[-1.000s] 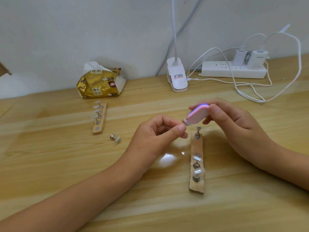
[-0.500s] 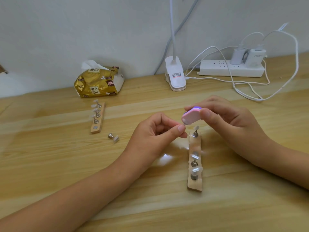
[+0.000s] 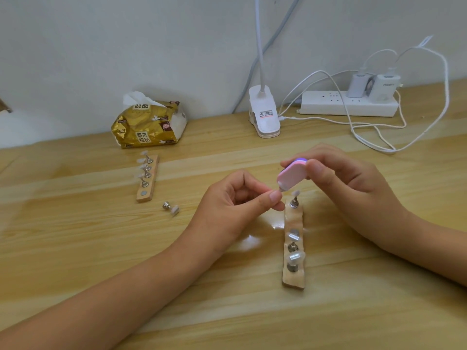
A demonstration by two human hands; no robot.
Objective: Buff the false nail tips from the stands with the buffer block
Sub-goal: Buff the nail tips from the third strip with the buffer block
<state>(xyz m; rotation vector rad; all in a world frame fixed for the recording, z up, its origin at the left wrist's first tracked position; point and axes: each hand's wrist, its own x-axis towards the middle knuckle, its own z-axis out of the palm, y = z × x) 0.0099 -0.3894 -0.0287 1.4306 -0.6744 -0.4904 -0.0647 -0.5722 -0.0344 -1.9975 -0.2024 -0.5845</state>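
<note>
Near wooden strip stand (image 3: 294, 280) carrying clear false nail tips (image 3: 294, 257); left hand (image 3: 235, 205) pinching one loose tip (image 3: 280, 190) above its far end; right hand (image 3: 348, 180) gripping pink rounded buffer block (image 3: 293, 175), long axis slanting down-left onto it

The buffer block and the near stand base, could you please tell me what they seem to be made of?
Buffer block: probably foam, with a matte pink face and a purple layer at its edge. Near stand base: bare pale wood, grain showing. Its pegs: shiny silver metal, probably.
</note>
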